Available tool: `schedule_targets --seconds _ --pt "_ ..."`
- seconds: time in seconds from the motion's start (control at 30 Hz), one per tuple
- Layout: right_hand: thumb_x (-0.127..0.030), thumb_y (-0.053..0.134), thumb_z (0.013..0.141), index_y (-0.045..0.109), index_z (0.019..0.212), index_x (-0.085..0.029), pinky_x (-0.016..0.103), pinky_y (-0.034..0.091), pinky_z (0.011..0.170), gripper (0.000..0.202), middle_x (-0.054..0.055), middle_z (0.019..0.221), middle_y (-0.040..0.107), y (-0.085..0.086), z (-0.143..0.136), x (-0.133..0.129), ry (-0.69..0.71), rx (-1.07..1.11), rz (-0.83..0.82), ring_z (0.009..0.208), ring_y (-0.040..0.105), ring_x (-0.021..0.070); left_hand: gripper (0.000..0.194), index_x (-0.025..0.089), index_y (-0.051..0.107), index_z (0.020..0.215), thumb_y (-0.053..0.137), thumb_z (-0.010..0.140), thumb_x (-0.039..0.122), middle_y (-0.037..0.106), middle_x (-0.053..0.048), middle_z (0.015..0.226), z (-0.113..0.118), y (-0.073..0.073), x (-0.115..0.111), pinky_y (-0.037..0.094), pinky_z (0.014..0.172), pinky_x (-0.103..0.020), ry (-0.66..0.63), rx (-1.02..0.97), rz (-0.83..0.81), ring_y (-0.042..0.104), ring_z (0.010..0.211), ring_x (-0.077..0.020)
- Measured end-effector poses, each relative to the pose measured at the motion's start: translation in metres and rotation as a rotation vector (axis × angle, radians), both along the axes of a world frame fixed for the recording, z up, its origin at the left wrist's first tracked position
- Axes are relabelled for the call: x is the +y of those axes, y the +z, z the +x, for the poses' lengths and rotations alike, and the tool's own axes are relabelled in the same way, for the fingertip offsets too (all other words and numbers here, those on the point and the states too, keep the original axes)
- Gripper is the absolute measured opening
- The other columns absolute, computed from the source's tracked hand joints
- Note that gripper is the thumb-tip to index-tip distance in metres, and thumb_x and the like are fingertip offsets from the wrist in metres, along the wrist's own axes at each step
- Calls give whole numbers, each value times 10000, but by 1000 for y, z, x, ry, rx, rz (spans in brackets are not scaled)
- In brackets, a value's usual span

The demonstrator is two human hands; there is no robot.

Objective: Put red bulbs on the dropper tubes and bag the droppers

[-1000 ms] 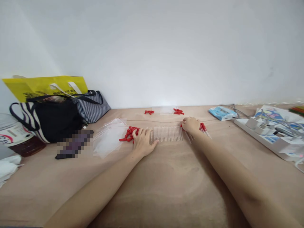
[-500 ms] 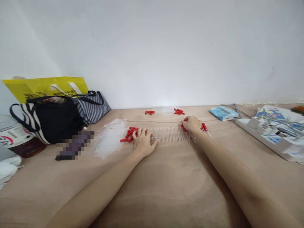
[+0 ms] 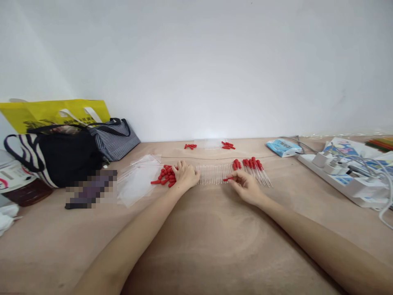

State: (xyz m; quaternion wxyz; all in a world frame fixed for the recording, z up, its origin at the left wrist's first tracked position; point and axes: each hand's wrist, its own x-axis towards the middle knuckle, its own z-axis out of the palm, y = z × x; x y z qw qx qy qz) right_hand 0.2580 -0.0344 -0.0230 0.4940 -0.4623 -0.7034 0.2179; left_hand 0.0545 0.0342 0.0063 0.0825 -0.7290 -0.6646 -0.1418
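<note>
My right hand (image 3: 247, 187) pinches a red rubber bulb (image 3: 227, 179) between thumb and fingers, at the right end of a row of thin glass tubes (image 3: 211, 174) lying side by side. Resting at the row's left end is my left hand (image 3: 184, 175), its fingers bent and somewhat apart, with no held thing visible. Beside it on the left sits a pile of red rubber bulbs (image 3: 164, 176), partly hidden by the fingers. Past my right hand, several glass droppers with red bulbs (image 3: 253, 164) lie fanned out, bulbs pointing to the wall.
Clear plastic bags (image 3: 136, 186) lie left of the pile. More red bulbs (image 3: 227, 145) and tubes lie near the wall. A black bag (image 3: 67, 155), striped pouch (image 3: 115, 139) and large bottle (image 3: 23, 184) stand left. A blue packet (image 3: 282, 147) and power strip (image 3: 334, 176) are right.
My right hand has moved left and nearer from the capped droppers to the row's right end, now showing a red bulb in its fingers. My left hand has drawn its fingers in slightly.
</note>
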Motion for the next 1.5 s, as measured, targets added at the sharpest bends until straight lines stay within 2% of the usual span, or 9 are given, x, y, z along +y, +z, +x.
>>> schedule_targets --seconds 0.17,0.33,0.4,0.47,0.57,0.63,0.83,1.07,1.5 --pt "-289 549 740 537 693 -183 256 439 592 116 19 689 573 7 -10 -13 88 -162 61 637 527 122 291 156 682 739 486 695 366 554 -162 1037 5 0 8 285 837 -478 52 17 -60 418 1020 -337" --pt "-260 515 770 569 934 -183 291 472 649 188 75 902 573 8 -13 -18 59 -250 157 769 562 154 287 177 674 767 435 786 335 547 -128 1098 3 13 -2 271 856 -476 -29 3 13 413 1054 -319" --pt "-238 473 796 582 960 -195 319 472 708 202 92 991 550 6 -14 -17 43 -279 200 849 560 171 287 195 661 761 411 828 320 568 -90 1080 -1 19 -11 269 871 -457 -183 -34 90 440 1039 -277" --pt "-208 433 812 599 929 -203 334 462 743 203 88 977 553 5 -14 -17 39 -297 227 870 555 174 282 194 640 787 387 862 294 624 -55 934 -7 21 -22 286 875 -417 -427 -89 149 517 906 -211" --pt "-189 442 804 599 901 -200 336 445 745 185 70 880 583 5 -13 -15 23 -315 237 835 546 171 264 179 620 861 375 880 276 634 -27 798 -17 13 -40 330 846 -339 -748 -132 165 544 752 -153" --pt "-189 477 782 596 869 -196 338 431 721 147 54 813 598 4 -12 -14 -6 -347 219 786 538 172 261 163 616 914 369 876 239 619 -43 790 -23 2 -49 369 766 -297 -835 -140 145 534 755 -157" --pt "-219 522 773 603 908 -211 362 369 756 157 34 801 644 0 -15 -14 -30 -456 187 767 541 173 341 155 546 1096 322 847 89 616 -57 858 -29 -17 -56 335 793 -324 -838 -158 132 547 788 -144" --pt "-258 475 827 626 920 -237 350 338 762 179 39 814 659 1 -21 -14 34 -505 228 776 555 164 249 216 590 995 368 885 193 667 -12 831 -25 -17 -56 240 920 -370 -876 -181 193 585 743 -119" --pt "-306 468 832 621 872 -209 309 390 687 186 41 733 631 4 -22 -13 192 -415 235 714 514 153 285 205 598 966 328 879 173 674 -25 832 -27 -16 -56 280 853 -337 -961 -175 213 593 739 -115"
